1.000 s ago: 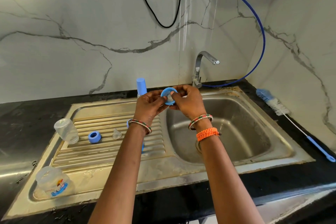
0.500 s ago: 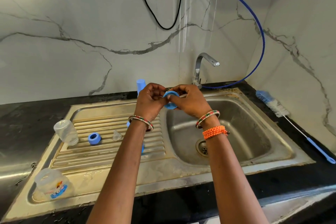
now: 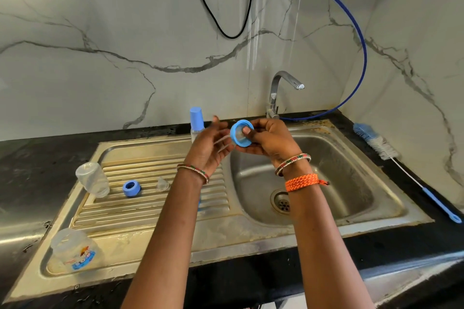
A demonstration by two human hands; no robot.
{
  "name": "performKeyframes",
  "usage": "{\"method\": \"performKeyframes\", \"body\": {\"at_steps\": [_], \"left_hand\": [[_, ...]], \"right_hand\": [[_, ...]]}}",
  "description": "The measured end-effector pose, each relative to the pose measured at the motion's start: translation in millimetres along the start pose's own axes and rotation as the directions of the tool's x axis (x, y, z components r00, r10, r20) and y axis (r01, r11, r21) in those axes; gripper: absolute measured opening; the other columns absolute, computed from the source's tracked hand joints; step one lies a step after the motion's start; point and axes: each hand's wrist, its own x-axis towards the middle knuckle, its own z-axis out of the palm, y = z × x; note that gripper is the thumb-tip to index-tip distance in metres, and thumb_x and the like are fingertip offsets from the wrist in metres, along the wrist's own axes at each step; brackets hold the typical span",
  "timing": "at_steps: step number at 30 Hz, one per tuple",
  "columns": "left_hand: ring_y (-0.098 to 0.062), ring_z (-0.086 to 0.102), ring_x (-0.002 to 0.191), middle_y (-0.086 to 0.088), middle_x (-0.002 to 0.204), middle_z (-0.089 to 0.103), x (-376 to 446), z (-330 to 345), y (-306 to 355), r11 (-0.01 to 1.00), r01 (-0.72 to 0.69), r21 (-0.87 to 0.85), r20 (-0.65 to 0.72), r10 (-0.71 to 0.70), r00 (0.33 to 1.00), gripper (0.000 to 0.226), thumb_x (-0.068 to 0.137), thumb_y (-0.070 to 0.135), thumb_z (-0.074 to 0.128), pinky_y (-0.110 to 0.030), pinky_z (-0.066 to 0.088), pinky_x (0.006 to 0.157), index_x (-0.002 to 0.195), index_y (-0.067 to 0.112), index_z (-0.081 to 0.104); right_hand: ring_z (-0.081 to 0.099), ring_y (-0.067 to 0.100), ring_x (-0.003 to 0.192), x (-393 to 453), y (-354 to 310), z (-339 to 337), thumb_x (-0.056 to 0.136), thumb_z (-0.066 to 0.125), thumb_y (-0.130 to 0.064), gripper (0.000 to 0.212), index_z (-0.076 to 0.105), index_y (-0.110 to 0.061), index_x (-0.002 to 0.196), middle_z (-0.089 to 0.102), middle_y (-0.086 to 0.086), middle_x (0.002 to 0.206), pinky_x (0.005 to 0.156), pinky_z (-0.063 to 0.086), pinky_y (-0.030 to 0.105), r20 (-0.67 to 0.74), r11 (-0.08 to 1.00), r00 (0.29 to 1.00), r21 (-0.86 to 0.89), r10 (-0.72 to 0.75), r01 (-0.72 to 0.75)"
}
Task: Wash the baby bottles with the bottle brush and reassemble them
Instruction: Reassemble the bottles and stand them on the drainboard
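Right hand pinches blue ring over the sink basin's left rim, thumb pressed into the ring's opening, fingers curled behind. A clear teat seems seated inside the ring; can't tell for sure. Left hand is just left of the ring, blurred, fingers spread and loose, gripping nothing; whether it touches the ring can't be told.

Sink is stainless steel, stained yellowish, with a ribbed drainboard left of the basin and a round drain at the basin bottom. Basin below the hands is open room. Chrome tap stands at the sink's back edge, spout curving right.

On the drainboard: clear plastic bottle lying tilted at the far left edge; second ring, blue and round, just right of it; small clear teat further right, apart from both. Printed bottle, cloudy plastic with a blue label, sits at the sink's front-left corner near the raised rim. Capped bottle, tall blue cap, stands upright at the sink's back edge behind the left hand.

Brush lies on the black counter right of the sink, along the wall: blue and white bristles at the far end, thin wire stem, blue looped handle at the near end. Blue hose arcs down the marble wall to the tap base.
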Motion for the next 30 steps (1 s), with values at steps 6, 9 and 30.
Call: {"method": "performKeyframes", "body": {"at_steps": [6, 9, 30], "left_hand": [[-0.02, 0.07, 0.069, -0.012, 0.08, 0.072, 0.0, 9.8, -4.1, 0.949, 0.254, -0.187, 0.046, -0.25, 0.967, 0.024, 0.096, 0.024, 0.051, -0.032, 0.056, 0.074, 0.087, 0.006, 0.065], [-0.02, 0.069, 0.061, -0.012, 0.069, 0.07, 3.6, 6.5, -0.7, 0.942, 0.214, -0.257, -0.066, -0.238, 0.969, 0.013, 0.091, 0.013, 0.056, -0.03, 0.058, 0.061, 0.081, 0.007, 0.062], [-0.021, 0.062, 0.06, -0.011, 0.067, 0.062, 4.0, 2.6, 11.0, 0.976, 0.042, 0.214, -0.34, 0.034, 0.94, 0.02, 0.085, 0.016, 0.068, -0.023, 0.054, 0.045, 0.07, 0.006, 0.06]], "right_hand": [[0.067, 0.032, 0.094, 11.6, 13.2, 15.4, 0.085, 0.067, -0.005, 0.005, 0.064, -0.008, 0.088, 0.068, 0.018, 0.096, 0.083, 0.055, 0.048, -0.178, 0.963, 0.979, -0.266, -0.101, 0.051], [0.065, 0.026, 0.093, 7.9, 13.4, 21.7, 0.081, 0.07, -0.007, 0.012, 0.061, -0.013, 0.086, 0.065, 0.002, 0.088, 0.083, 0.056, 0.043, -0.161, 0.928, 0.969, -0.352, -0.189, 0.123], [0.059, 0.014, 0.086, 7.5, 3.3, 27.1, 0.079, 0.074, -0.019, 0.026, 0.059, -0.012, 0.1, 0.061, 0.0, 0.095, 0.069, 0.049, 0.018, 0.001, 0.764, 0.98, -0.625, -0.201, 0.158]]}}
